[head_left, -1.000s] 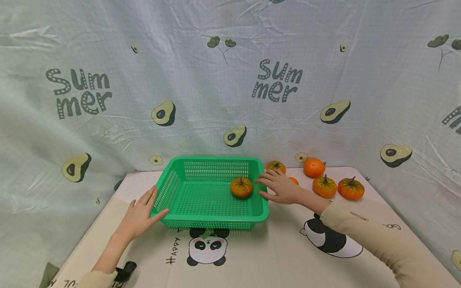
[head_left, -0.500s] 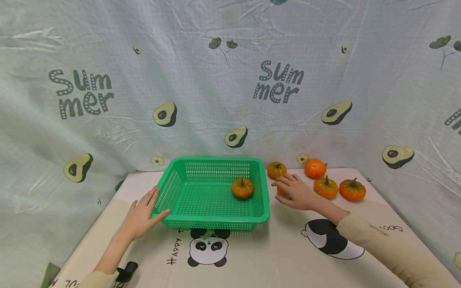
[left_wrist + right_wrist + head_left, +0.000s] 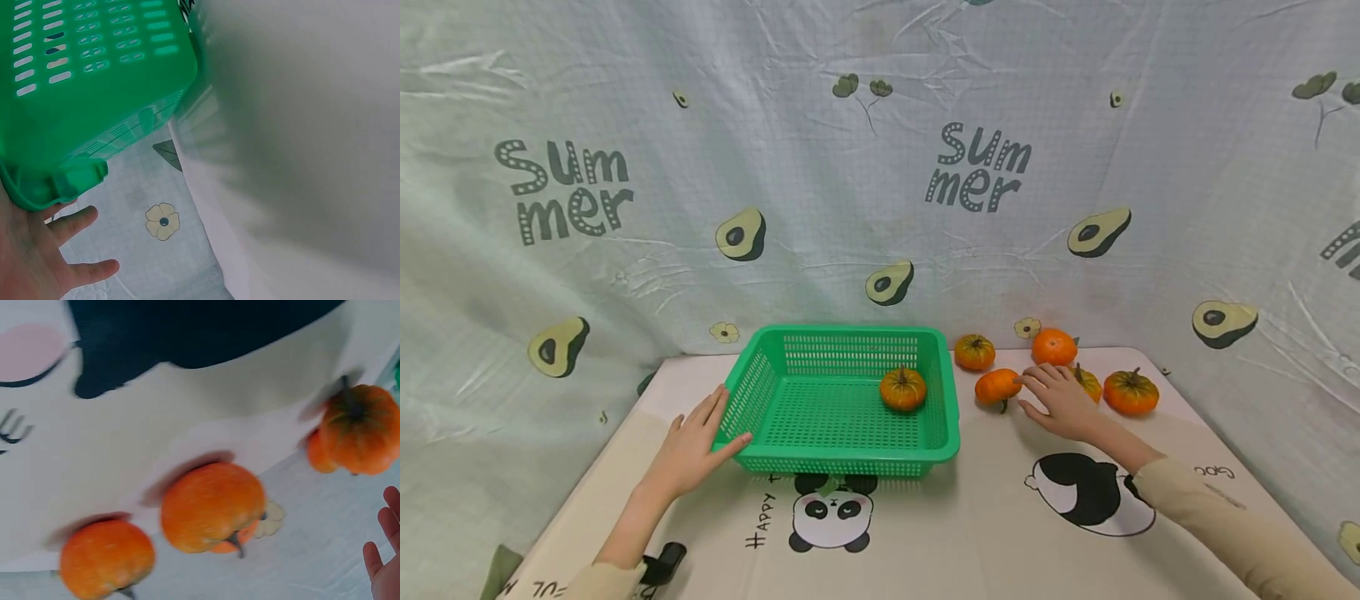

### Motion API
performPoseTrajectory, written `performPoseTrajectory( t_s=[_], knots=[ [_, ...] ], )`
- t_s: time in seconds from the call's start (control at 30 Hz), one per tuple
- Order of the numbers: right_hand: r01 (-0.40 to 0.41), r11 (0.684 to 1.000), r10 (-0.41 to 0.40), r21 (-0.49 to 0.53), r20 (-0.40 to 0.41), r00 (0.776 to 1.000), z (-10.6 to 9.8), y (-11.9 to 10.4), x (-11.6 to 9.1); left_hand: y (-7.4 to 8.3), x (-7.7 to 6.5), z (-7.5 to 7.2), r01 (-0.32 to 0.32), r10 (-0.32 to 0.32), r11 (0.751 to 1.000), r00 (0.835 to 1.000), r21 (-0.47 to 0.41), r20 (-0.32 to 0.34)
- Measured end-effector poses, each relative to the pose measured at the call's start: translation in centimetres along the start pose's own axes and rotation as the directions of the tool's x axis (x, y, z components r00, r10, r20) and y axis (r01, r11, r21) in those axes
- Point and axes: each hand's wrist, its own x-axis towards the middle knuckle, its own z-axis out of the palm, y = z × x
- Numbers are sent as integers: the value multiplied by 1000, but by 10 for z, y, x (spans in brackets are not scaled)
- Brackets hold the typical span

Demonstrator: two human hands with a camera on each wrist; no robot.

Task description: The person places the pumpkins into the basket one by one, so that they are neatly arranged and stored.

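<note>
My left hand [image 3: 691, 450] rests against the left side of a green plastic basket [image 3: 850, 455], its thumb over the front-left rim and its fingers spread fairly straight. Inside the basket, near the right wall, sits one small orange-and-green pumpkin [image 3: 902, 389]. My right hand [image 3: 1063, 406] hovers on the right with nothing in it, fingers loosely extended. Just left of its fingertips, an orange pumpkin [image 3: 997, 387] lies tipped with its stem toward me. Another pumpkin [image 3: 1088, 382] is partly hidden behind that hand. In the right wrist view, fingers [image 3: 389, 528] show at the right edge.
More small pumpkins stand at the back right: a mottled one [image 3: 974, 352] beside the basket, a bright orange one [image 3: 1054, 347] by the curtain, and one [image 3: 1131, 392] at far right. A printed curtain [image 3: 820, 208] closes off the table's [image 3: 940, 533] rear.
My right hand has moved right, away from the basket's right wall and past the tipped orange pumpkin, which is now uncovered. The left hand and basket have stayed in place.
</note>
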Motion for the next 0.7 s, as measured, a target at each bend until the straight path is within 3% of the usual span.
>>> performPoseTrajectory(
  t_s=[0.33,0.53,0.7],
  knots=[
    [-177,982,178,-67,12,984,2,32,-36,0,0,0,-1,1,1000,1000,-1,0],
    [-293,950,294,-110,-11,956,1,50,-52,-1,0,1,-4,4,1000,1000,2,-3],
    [-374,923,372,-86,-47,927,-3,61,-60,-1,1,0,2,-2,1000,1000,-6,7]
  ],
)
